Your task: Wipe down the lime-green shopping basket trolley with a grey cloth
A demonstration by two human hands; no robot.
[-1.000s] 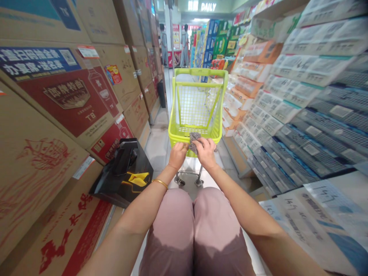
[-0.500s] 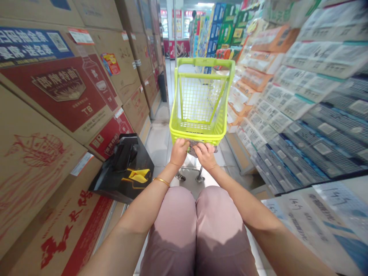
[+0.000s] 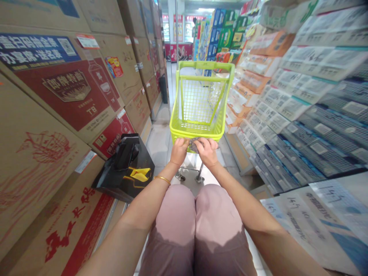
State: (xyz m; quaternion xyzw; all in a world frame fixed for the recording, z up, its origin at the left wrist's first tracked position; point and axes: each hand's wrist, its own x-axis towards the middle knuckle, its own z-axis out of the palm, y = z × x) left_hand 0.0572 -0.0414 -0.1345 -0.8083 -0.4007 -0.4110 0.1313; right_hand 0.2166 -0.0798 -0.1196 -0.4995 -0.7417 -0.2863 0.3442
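A lime-green shopping cart [image 3: 198,132] with a mesh basket stands in front of my knees, casters showing below it. A crumpled greyish cloth [image 3: 193,145] lies against the near lower edge of the basket. My left hand [image 3: 179,150] pinches the left end of the cloth, fingers closed, wrist wearing a gold bangle [image 3: 162,178]. On the other side, my right hand [image 3: 207,150] has its fingers curled over the cloth, pressing it at the basket's edge. The cloth is partly hidden under the fingers.
Stacked cartons [image 3: 71,86] wall the left side, with a black gift bag [image 3: 126,168] beside my left forearm. Along the right run stacks of packaged goods [image 3: 299,142] on a low platform. A tiled floor [image 3: 161,134] aisle leads ahead past green and blue boxes [image 3: 227,30].
My right hand has shifted slightly on the cloth, and more of the cloth shows bunched between both hands. The whole view has swung a little to the left.
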